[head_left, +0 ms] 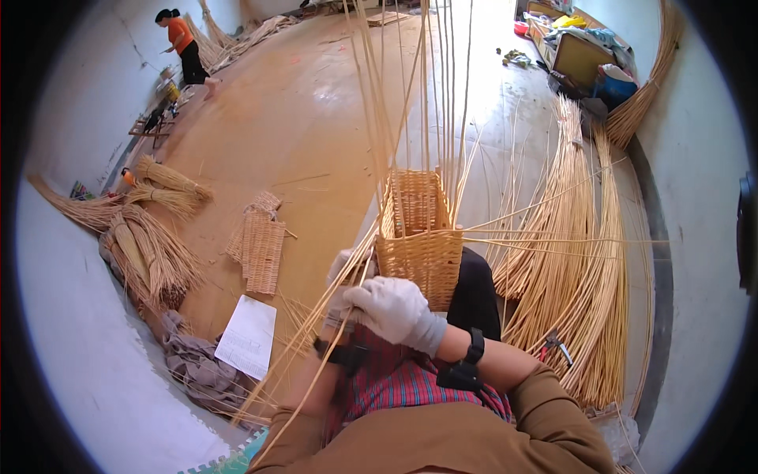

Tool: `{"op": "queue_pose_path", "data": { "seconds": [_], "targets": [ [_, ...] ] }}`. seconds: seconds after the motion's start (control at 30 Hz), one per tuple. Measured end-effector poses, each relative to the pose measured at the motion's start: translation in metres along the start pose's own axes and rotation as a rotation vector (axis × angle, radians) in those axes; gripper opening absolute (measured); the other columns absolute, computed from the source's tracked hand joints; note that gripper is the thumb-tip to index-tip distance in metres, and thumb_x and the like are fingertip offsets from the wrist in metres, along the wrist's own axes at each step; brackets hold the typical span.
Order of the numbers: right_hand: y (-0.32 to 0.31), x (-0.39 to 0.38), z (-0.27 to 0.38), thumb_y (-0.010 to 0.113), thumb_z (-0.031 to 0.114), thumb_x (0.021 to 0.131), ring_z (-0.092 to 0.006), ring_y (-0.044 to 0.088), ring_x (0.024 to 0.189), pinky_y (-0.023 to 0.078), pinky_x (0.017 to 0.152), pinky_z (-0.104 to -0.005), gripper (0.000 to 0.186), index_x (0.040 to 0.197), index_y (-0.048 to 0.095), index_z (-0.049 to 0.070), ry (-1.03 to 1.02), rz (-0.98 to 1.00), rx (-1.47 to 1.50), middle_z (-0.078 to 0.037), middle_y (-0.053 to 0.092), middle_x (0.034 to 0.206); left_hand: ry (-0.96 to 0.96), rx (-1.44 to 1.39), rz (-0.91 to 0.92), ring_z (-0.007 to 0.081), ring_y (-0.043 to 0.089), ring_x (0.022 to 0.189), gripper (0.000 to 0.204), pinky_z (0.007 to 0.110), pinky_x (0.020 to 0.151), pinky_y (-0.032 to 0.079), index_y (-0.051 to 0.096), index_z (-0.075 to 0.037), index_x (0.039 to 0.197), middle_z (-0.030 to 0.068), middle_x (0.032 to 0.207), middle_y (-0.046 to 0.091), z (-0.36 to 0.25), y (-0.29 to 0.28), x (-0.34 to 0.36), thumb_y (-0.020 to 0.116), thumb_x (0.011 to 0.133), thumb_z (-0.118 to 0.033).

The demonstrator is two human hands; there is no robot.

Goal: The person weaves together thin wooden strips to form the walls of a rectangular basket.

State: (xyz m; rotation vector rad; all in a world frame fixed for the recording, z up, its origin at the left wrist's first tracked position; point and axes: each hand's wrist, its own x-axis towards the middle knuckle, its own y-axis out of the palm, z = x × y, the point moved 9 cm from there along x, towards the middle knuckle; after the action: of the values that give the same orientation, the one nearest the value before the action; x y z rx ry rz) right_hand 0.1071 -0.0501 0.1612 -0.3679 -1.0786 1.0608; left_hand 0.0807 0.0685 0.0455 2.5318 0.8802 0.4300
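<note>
In front of my lap stands a partly woven wicker basket (418, 261), narrow and boxy, with long upright rods (442, 95) rising from its far walls. My right hand (391, 310), in a whitish work glove, is closed on a wicker rod (335, 347) near the basket's near left corner. Close by on the left, my left hand (338, 280) is gloved too, partly covered by the right hand and by slanting rods. Its fingers seem wrapped round the bundle of rods (316, 316) that runs down to the lower left; motion blurs it somewhat.
Large bundles of wicker rods (553, 261) lie on the right, with red-handled pruning shears (557, 347) on them. On the left are more bundles (154, 253), a flat woven panel (260, 245), a paper sheet (246, 336) and grey cloth (201, 367). Another person (183, 43) stands far left.
</note>
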Motion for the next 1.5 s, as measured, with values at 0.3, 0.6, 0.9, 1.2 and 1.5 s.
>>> {"op": "queue_pose_path", "data": {
  "seconds": [0.3, 0.6, 0.9, 1.2, 1.5],
  "targets": [
    [-0.036, -0.038, -0.001, 0.074, 0.026, 0.091, -0.0254, 0.072, 0.073, 0.056, 0.058, -0.0368, 0.028, 0.112, 0.069, 0.008, 0.035, 0.022, -0.032, -0.007, 0.072, 0.084, 0.048, 0.697, 0.697, 0.0144, 0.054, 0.121, 0.044, 0.034, 0.11, 0.045, 0.062, -0.01, 0.138, 0.0004, 0.13, 0.059, -0.021, 0.028, 0.075, 0.076, 0.098, -0.022],
    [-0.059, -0.119, -0.18, 0.067, 0.017, 0.103, -0.0093, 0.068, 0.067, 0.043, 0.048, -0.0198, 0.02, 0.116, 0.073, 0.002, 0.953, -0.651, 0.743, -0.007, 0.075, 0.092, -0.097, 0.476, 0.164, 0.0146, 0.055, 0.109, 0.019, 0.031, 0.102, 0.045, 0.064, -0.01, 0.109, 0.0035, 0.122, 0.058, 0.011, 0.014, 0.054, 0.077, 0.095, -0.013],
    [-0.099, 0.042, -0.124, 0.066, 0.007, 0.097, -0.0327, 0.075, 0.1, 0.058, 0.083, -0.0357, 0.012, 0.108, 0.072, 0.006, 0.426, -0.457, 0.203, -0.02, 0.075, 0.114, 0.03, 0.609, -0.039, 0.0096, 0.051, 0.09, 0.007, 0.028, 0.084, 0.047, 0.06, -0.009, 0.104, -0.0009, 0.1, 0.056, -0.002, 0.028, 0.045, 0.066, 0.103, -0.012],
    [-0.09, 0.07, -0.131, 0.061, 0.007, 0.096, -0.0241, 0.074, 0.092, 0.06, 0.074, -0.0387, 0.087, 0.167, 0.015, 0.024, 0.397, -0.58, 0.331, -0.02, 0.071, 0.124, 0.146, 0.616, -0.177, 0.0092, 0.051, 0.085, 0.006, 0.027, 0.078, 0.046, 0.06, -0.008, 0.102, 0.0005, 0.096, 0.054, 0.006, 0.014, 0.041, 0.066, 0.102, -0.009],
    [-0.086, -0.092, -0.156, 0.051, 0.002, 0.106, -0.0099, 0.069, 0.077, 0.05, 0.05, -0.0208, 0.035, 0.141, 0.043, 0.005, 0.762, -0.731, 0.658, -0.011, 0.074, 0.098, 0.229, 0.469, -0.379, 0.0123, 0.058, 0.089, 0.017, 0.03, 0.077, 0.05, 0.062, -0.005, 0.107, 0.0023, 0.1, 0.061, -0.004, 0.025, 0.021, 0.074, 0.096, -0.008]
  ]
}}
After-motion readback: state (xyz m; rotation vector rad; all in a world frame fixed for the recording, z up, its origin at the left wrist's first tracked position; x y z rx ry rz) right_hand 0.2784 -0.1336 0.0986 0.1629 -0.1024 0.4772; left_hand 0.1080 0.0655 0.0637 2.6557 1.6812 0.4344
